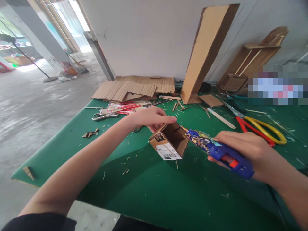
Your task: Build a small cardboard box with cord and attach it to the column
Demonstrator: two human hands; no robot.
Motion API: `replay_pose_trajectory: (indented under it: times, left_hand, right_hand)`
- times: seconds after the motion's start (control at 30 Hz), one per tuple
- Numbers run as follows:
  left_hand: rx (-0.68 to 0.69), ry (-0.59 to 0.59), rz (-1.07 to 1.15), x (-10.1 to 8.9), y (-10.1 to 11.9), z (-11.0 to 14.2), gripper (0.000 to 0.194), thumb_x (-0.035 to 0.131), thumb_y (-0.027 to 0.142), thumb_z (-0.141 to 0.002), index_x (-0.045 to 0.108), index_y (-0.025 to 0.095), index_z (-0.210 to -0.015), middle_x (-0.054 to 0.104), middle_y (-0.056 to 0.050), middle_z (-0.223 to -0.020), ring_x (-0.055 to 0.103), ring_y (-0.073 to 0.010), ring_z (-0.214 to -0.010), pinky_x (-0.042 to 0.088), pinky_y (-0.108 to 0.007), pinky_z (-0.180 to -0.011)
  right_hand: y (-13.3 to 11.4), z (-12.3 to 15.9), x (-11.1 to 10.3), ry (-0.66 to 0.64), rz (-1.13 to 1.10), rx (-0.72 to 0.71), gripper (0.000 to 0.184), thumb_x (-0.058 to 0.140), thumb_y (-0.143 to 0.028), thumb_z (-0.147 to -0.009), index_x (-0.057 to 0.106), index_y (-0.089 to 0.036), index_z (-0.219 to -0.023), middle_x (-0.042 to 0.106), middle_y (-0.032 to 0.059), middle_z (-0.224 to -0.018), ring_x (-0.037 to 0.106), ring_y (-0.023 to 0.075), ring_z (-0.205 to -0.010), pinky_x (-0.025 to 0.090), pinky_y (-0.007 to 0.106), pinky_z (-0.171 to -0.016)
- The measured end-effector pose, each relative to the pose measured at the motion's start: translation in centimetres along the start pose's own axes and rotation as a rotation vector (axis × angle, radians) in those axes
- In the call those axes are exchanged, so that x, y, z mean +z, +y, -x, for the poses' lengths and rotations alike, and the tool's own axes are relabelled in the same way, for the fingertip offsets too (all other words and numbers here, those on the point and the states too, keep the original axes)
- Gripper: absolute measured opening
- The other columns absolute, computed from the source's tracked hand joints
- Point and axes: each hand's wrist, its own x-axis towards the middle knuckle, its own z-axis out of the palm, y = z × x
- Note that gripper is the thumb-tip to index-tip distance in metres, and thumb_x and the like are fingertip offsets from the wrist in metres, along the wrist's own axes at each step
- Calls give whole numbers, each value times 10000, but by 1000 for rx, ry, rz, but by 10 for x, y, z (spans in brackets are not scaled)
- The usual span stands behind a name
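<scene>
My left hand (151,117) holds a small open cardboard box (168,141) by its far wall, fingers closed over the top edge. The box lies tilted on the green table (149,189), a white barcode label on its near face. My right hand (245,149) grips a blue hot glue gun (218,149) with a patterned barrel. The gun's nozzle points into the box's open side, at or near the inner wall.
Red and yellow shears (261,128) lie right of the box. Scissors (104,116) and wrapped chopsticks (124,108) lie at the back left. Flat cardboard sheets (134,88), a tall leaning cardboard piece (207,51) and a wooden frame (252,61) stand along the wall. Splinters litter the table.
</scene>
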Motion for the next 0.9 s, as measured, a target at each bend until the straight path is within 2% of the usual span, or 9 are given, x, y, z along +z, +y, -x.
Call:
replay_pose_trajectory:
  times: [0.23, 0.43, 0.63, 0.9]
  left_hand:
    - [1, 9, 13, 2, 5, 2, 377, 639, 509, -704, 670, 189, -901, 659, -46, -792, 621, -169, -723, 497, -248, -605]
    - [2, 25, -8, 3, 6, 3, 391, 641, 503, -695, 673, 202, -943, 689, -46, -863, 639, -168, -765, 509, -251, -649]
    - [20, 34, -44, 4, 9, 5, 420, 624, 525, -694, 676, 207, -963, 703, -53, -907, 645, -187, -826, 510, -259, -671]
    - [18, 47, -84, 5, 10, 6, 479, 613, 592, -690, 678, 211, -973, 705, -55, -930, 644, -193, -835, 512, -260, -669]
  right_hand:
    - [2, -1, 8, -79, -3, 25, 152, 607, -252, -850, 491, -207, -938, 552, 10, -742, 525, 148, -600, 353, 276, -516]
    - [0, -6, 9, -109, -58, 119, 175, 606, -357, -862, 528, -200, -861, 569, 7, -715, 548, 144, -604, 363, 268, -527]
    - [-6, -12, 8, -207, -45, 201, 224, 551, -403, -884, 569, -192, -813, 596, 29, -709, 562, 164, -617, 372, 281, -542]
    - [-9, -16, 7, -215, -22, 206, 281, 543, -454, -883, 595, -188, -807, 603, 36, -702, 582, 173, -612, 379, 287, -536]
